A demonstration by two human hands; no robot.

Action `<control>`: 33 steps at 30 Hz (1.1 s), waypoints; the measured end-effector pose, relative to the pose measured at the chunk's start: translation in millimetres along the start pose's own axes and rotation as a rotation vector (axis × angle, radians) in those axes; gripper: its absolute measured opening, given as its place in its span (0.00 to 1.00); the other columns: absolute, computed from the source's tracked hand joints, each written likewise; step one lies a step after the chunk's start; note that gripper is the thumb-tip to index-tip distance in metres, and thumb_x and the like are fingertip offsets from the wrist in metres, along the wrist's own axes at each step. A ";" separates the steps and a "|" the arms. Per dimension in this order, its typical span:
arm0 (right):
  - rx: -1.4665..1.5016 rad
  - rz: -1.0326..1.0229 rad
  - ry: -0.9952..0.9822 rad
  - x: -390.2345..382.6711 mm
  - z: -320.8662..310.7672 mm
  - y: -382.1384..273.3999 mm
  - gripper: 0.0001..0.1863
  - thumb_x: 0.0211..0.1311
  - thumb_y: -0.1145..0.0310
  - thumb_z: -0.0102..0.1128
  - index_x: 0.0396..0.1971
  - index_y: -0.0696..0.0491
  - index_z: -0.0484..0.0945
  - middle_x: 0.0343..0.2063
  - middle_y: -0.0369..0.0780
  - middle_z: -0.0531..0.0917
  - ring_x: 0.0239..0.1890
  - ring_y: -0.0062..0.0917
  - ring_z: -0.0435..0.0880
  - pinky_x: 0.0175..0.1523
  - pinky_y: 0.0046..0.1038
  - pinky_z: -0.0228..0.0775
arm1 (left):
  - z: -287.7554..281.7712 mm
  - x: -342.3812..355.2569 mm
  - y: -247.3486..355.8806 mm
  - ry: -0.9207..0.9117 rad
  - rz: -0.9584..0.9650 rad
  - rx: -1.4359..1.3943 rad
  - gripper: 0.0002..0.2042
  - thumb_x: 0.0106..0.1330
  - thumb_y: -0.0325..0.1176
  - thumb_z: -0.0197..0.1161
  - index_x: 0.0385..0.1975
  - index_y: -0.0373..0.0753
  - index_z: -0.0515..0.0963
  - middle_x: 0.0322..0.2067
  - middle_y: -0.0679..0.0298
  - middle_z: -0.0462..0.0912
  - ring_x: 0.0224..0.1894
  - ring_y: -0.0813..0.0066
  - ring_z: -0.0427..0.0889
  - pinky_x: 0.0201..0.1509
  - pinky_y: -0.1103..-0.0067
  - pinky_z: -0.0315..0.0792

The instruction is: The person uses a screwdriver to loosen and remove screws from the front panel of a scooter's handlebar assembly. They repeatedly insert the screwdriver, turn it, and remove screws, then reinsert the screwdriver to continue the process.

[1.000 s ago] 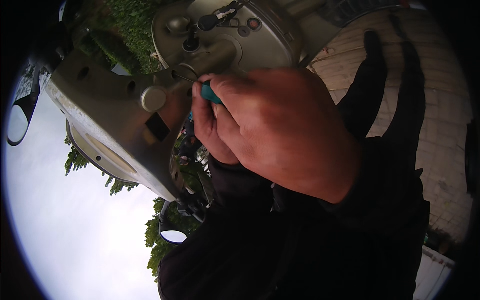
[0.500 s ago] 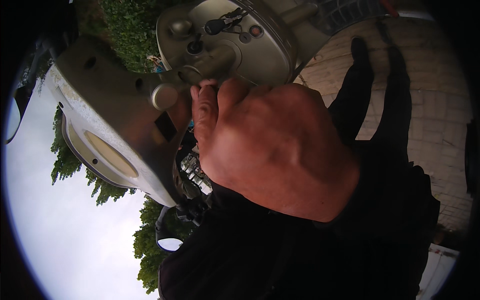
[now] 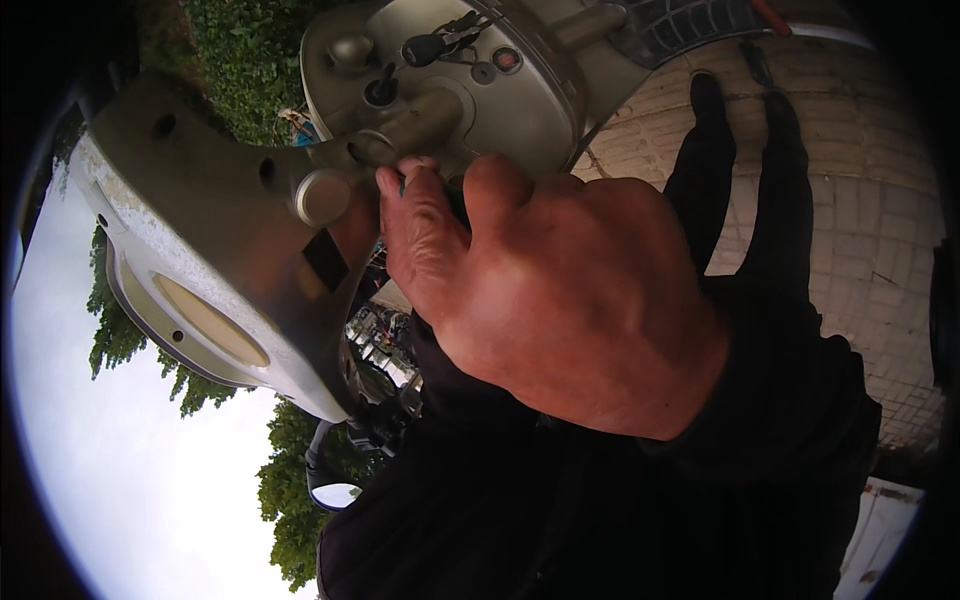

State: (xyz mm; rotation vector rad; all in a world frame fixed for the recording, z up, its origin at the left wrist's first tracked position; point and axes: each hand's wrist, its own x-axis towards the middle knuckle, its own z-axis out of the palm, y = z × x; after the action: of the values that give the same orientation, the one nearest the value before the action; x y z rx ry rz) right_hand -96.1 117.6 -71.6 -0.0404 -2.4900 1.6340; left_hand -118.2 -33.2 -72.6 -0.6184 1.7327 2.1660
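My right hand [image 3: 580, 290] comes in from the lower right in a black sleeve, its back toward me. The thumb and fingers are closed in a pinch around something dark with a greenish edge [image 3: 457, 203], mostly hidden by the fingers. The fingertips are at the junction between a scooter's metallic olive-grey handlebar cover [image 3: 230, 190] and its inner leg shield [image 3: 520, 110]. A round cap [image 3: 323, 197] sits on the cover just left of the thumb. A black-headed key [image 3: 424, 49] hangs on the leg shield above the hand. My left hand is out of view.
A scooter mirror [image 3: 336, 494] stands at the lower left, near a lens-shaped light panel [image 3: 210, 318]. A ribbed footboard [image 3: 685, 25] is at the top right. Paving bricks [image 3: 870, 240] lie beyond my legs [image 3: 785, 180]; a hedge [image 3: 245, 65] grows at the top.
The hand's knuckles have shifted slightly right, and the dark thing between thumb and index finger shows more. The scooter appears a little farther left and up in the view.
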 end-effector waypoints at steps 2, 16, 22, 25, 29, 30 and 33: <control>0.108 0.052 0.024 -0.4 -2.6 1.0 0.09 0.57 0.75 0.65 0.18 0.57 0.82 0.13 0.40 0.77 0.18 0.26 0.81 0.20 0.29 0.71 | 0.5 -0.1 0.5 0.009 -0.005 -0.012 0.18 0.84 0.47 0.45 0.39 0.40 0.75 0.29 0.70 0.76 0.33 0.82 0.75 0.41 0.80 0.71; -0.041 0.000 -0.097 -6.4 0.8 -4.0 0.17 0.61 0.67 0.68 0.49 0.56 0.85 0.19 0.38 0.74 0.12 0.19 0.74 0.12 0.27 0.61 | 4.3 1.2 4.7 0.068 -0.015 -0.029 0.20 0.84 0.49 0.46 0.37 0.39 0.75 0.26 0.71 0.75 0.28 0.83 0.72 0.35 0.81 0.70; 0.380 0.093 -0.100 -0.8 0.2 17.3 0.13 0.65 0.69 0.63 0.45 0.60 0.84 0.20 0.41 0.79 0.16 0.23 0.78 0.19 0.28 0.68 | 1.8 5.2 -1.5 0.076 -0.007 -0.037 0.21 0.83 0.50 0.46 0.35 0.39 0.75 0.24 0.71 0.74 0.25 0.83 0.71 0.33 0.81 0.70; 0.822 0.276 -0.225 3.8 1.4 38.6 0.13 0.66 0.69 0.61 0.44 0.61 0.84 0.21 0.41 0.80 0.17 0.23 0.79 0.21 0.28 0.70 | -1.8 14.3 -5.0 -0.040 -0.037 -0.056 0.21 0.83 0.51 0.47 0.34 0.41 0.74 0.18 0.73 0.68 0.20 0.84 0.66 0.24 0.83 0.63; 1.105 0.427 -0.315 2.0 5.7 49.0 0.12 0.67 0.70 0.58 0.43 0.62 0.82 0.22 0.42 0.82 0.19 0.24 0.81 0.24 0.28 0.72 | 1.8 10.4 -7.9 0.040 -0.064 -0.044 0.19 0.82 0.52 0.48 0.38 0.43 0.76 0.15 0.74 0.69 0.13 0.85 0.60 0.14 0.82 0.53; 1.135 0.441 -0.334 0.5 6.5 48.6 0.12 0.68 0.70 0.58 0.42 0.63 0.82 0.22 0.42 0.82 0.20 0.24 0.81 0.25 0.29 0.73 | 2.8 8.5 -5.7 0.049 -0.070 -0.036 0.19 0.82 0.52 0.48 0.39 0.43 0.76 0.16 0.73 0.71 0.13 0.85 0.61 0.14 0.82 0.53; 1.159 0.472 -0.376 -2.6 6.3 42.8 0.12 0.69 0.70 0.56 0.41 0.64 0.81 0.23 0.43 0.84 0.21 0.25 0.82 0.27 0.29 0.75 | 8.2 0.6 -0.1 0.077 -0.091 -0.025 0.18 0.82 0.52 0.49 0.43 0.44 0.78 0.18 0.71 0.77 0.13 0.85 0.63 0.13 0.82 0.53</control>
State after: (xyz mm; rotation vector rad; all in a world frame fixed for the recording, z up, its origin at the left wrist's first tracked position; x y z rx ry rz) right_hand -97.4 128.8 -113.5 -0.1939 -1.3609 3.2532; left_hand -119.8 -25.3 -71.5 -0.7807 1.6833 2.1308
